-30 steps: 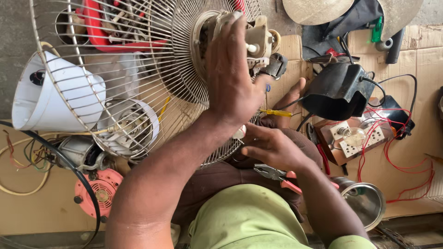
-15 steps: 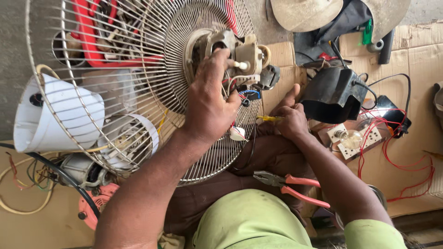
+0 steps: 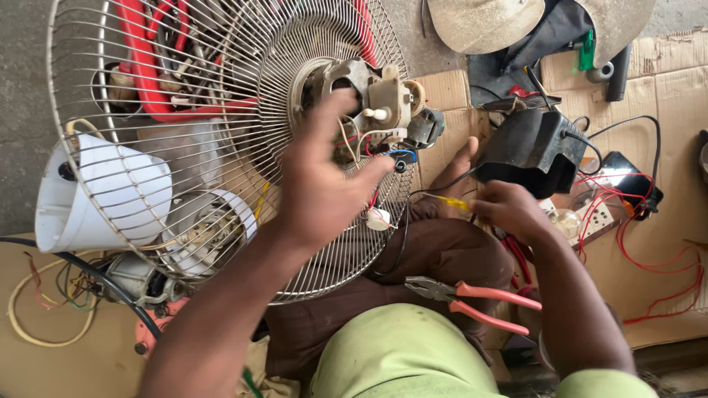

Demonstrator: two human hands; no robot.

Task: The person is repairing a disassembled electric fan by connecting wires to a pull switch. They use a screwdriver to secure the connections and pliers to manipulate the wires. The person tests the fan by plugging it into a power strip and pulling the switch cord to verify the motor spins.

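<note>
A wire fan guard (image 3: 184, 140) with a bare motor (image 3: 369, 96) at its hub leans across my lap. My left hand (image 3: 324, 184) hovers just below the motor with its fingers spread, close to the loose blue and white wires (image 3: 391, 151), and holds nothing. To the right, near my knee, my right hand (image 3: 509, 210) grips a thin yellow-handled screwdriver (image 3: 450, 201) whose tip points left toward the motor. Pliers with pink handles (image 3: 472, 295) lie on my brown trousers.
A black plastic motor cover (image 3: 531, 151) sits right of the motor. Behind the guard at left are a white cone-shaped housing (image 3: 110, 195) and another motor (image 3: 210, 225). A socket board with red wires (image 3: 601, 217) lies on cardboard (image 3: 664, 88) at right.
My left hand has let go of the motor and opened its fingers. My right hand drew back to the right with the screwdriver, away from the hub.
</note>
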